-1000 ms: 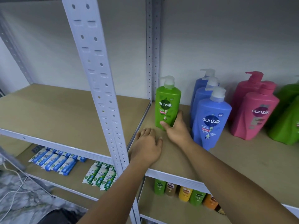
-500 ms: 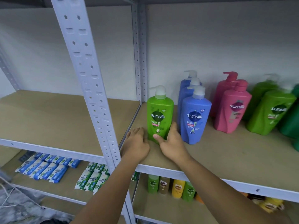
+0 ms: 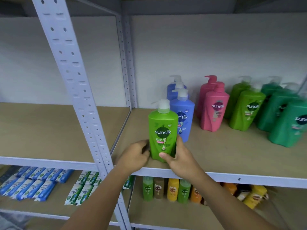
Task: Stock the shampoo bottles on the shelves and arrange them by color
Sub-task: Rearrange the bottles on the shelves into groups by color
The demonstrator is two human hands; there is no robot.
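Both arms reach up from below to the shelf (image 3: 232,156). The light green bottle (image 3: 163,131) is upright near the shelf's front edge, close to its left end. The right hand (image 3: 180,161) holds the bottle low down, with the thumb across the front and the fingers wrapped round the right side. The left hand (image 3: 134,156) has its fingers curled against the bottle's left side. The blue bottles (image 3: 183,120) stand just behind it.
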